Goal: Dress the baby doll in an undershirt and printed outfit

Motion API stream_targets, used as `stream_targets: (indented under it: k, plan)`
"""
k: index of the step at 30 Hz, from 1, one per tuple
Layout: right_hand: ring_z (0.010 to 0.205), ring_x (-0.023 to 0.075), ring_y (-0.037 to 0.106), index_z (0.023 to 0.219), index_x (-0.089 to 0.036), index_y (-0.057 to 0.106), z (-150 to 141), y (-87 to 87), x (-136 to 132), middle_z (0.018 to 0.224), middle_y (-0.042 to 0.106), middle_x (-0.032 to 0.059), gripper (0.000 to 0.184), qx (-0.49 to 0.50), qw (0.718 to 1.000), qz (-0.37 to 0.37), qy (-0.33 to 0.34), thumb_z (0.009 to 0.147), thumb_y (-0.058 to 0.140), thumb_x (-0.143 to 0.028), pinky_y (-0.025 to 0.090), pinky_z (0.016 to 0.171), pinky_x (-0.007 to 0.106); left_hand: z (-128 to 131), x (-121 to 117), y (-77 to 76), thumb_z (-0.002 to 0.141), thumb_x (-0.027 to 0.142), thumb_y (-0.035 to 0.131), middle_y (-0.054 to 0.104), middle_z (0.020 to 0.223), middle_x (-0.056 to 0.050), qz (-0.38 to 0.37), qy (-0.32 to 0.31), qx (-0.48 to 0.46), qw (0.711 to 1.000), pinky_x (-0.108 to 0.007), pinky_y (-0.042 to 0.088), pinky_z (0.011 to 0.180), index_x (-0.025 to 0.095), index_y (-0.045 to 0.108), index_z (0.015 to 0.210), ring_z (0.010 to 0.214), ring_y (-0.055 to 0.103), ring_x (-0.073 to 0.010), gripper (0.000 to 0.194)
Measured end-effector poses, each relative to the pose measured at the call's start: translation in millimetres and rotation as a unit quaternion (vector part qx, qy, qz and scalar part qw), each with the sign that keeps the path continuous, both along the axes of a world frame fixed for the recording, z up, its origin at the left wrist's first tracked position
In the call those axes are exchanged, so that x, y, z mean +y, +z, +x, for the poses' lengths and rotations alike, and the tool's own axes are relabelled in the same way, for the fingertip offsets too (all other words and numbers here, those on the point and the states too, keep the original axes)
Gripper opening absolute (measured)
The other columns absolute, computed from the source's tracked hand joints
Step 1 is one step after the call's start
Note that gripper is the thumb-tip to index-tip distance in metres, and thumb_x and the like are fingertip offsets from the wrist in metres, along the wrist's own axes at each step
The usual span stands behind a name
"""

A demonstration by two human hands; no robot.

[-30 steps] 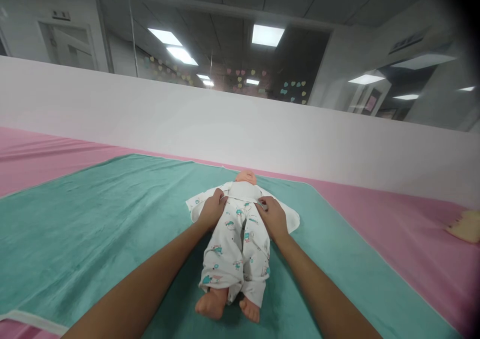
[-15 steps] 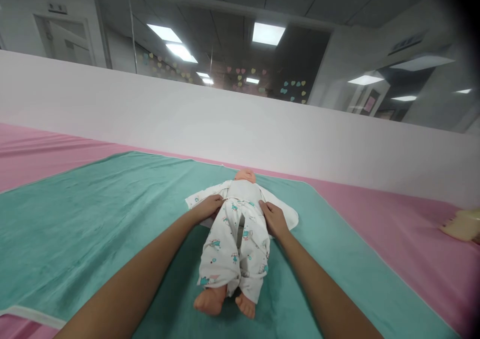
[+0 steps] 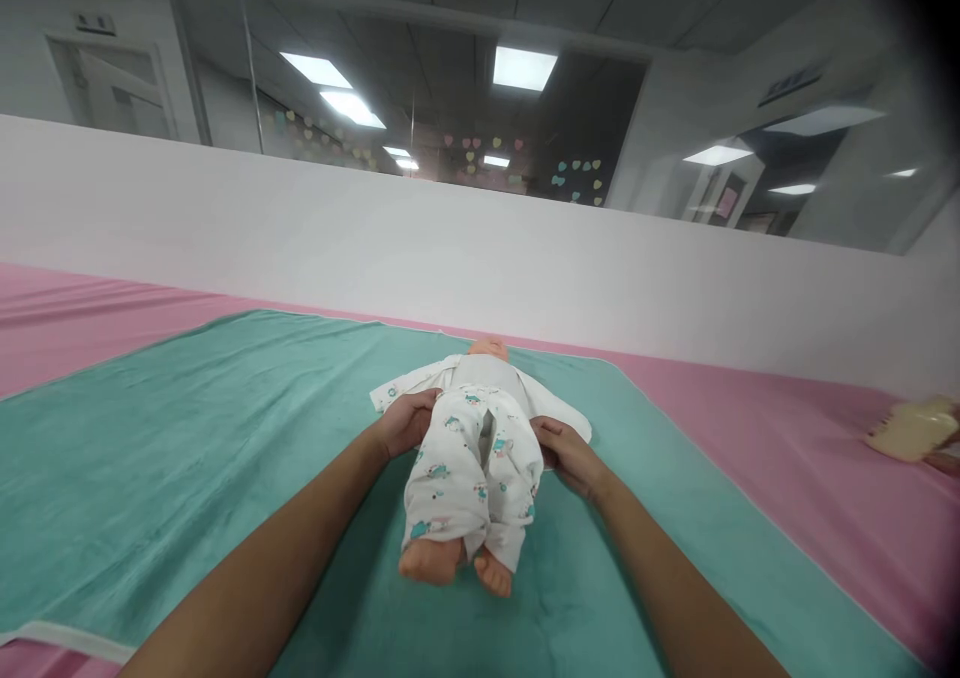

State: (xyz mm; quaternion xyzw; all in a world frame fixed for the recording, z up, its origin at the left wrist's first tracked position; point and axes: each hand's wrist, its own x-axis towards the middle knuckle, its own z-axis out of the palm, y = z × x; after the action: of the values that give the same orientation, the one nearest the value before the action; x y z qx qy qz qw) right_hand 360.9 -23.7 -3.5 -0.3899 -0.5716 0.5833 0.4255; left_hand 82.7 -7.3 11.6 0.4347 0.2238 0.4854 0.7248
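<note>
A baby doll [image 3: 489,349] lies on its back, feet towards me, in a white top [image 3: 491,371] and white trousers [image 3: 457,473] with a teal and red print. My left hand [image 3: 409,423] is at the left side of the waist, its fingers closed on the trousers and partly hidden behind the cloth. On the opposite hip, my right hand [image 3: 566,450] has its fingers curled against the trousers, with the tips tucked under the side. Both bare doll feet [image 3: 433,562] stick out of the trouser legs.
Under the doll is a teal blanket [image 3: 225,438] spread over a pink sheet [image 3: 750,408]. A low white wall [image 3: 450,248] with glass above it stands behind. At the far right edge lies a pale yellowish object [image 3: 911,428], only partly in view.
My right hand has moved slightly right and down, along the doll's hip. The doll's feet and trouser legs sit a little higher in view, and the waist edge shows less.
</note>
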Motion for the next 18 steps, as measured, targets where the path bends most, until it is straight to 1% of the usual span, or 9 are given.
stream_targets:
  k: [3,7,10,13,16,18]
  plan:
    - [0.062,0.0111,0.049,0.082,-0.019,0.061,0.2,0.2,0.5,0.074,0.057,0.0009,0.024,0.025,1.000,0.002,-0.011,0.069,0.067,-0.038,0.038,0.055,0.024,-0.3,0.3,-0.1,0.061,0.009,0.055,0.063,0.072,-0.004,0.003,-0.009,-0.021,1.000,-0.031,0.047,0.069,0.014,0.060,0.079,0.075,0.061,-0.0224,0.019]
    - [0.067,0.0116,0.052,0.083,-0.020,0.060,0.9,1.1,-1.5,0.079,0.059,0.0002,0.023,0.005,1.000,0.002,0.025,0.064,0.072,-0.028,0.038,0.057,0.023,0.4,-3.0,-0.8,0.058,0.004,0.055,0.065,0.081,-0.006,0.023,-0.028,-0.011,0.999,-0.032,0.046,0.074,0.013,0.061,0.085,0.082,0.061,-0.0237,0.029]
    - [0.065,0.0105,0.050,0.079,-0.019,0.059,-0.1,1.8,-2.9,0.075,0.057,-0.0011,0.020,-0.001,1.000,-0.008,0.028,0.065,0.070,-0.025,0.037,0.057,0.023,-0.2,-7.0,-1.3,0.059,0.000,0.058,0.066,0.091,-0.007,0.047,-0.055,0.011,0.997,-0.032,0.045,0.078,0.014,0.061,0.092,0.088,0.060,-0.0234,0.036]
    - [0.062,0.0098,0.049,0.074,-0.018,0.057,-2.9,1.8,-4.1,0.070,0.055,-0.0026,0.016,0.015,1.000,-0.008,0.019,0.064,0.069,-0.023,0.037,0.058,0.023,-1.1,-10.1,-0.7,0.061,0.002,0.060,0.064,0.100,-0.008,0.066,-0.066,0.019,0.995,-0.032,0.044,0.082,0.017,0.059,0.100,0.094,0.059,-0.0233,0.042]
    - [0.066,0.0119,0.050,0.075,-0.019,0.057,-6.0,1.7,-4.6,0.074,0.057,-0.0018,0.015,0.020,1.000,0.017,0.003,0.065,0.067,-0.024,0.038,0.061,0.024,-1.4,-10.7,0.0,0.062,0.007,0.063,0.065,0.098,-0.009,0.068,-0.054,0.036,0.996,-0.032,0.045,0.079,0.017,0.060,0.100,0.093,0.060,-0.0234,0.040]
    - [0.076,0.0152,0.053,0.073,-0.019,0.057,-7.4,1.8,-3.8,0.086,0.060,0.0006,0.014,0.025,0.999,0.034,-0.020,0.064,0.066,-0.025,0.040,0.065,0.025,-1.4,-10.0,0.3,0.063,0.011,0.065,0.067,0.091,-0.009,0.060,-0.020,0.058,0.996,-0.032,0.046,0.074,0.016,0.062,0.094,0.087,0.062,-0.0235,0.032]
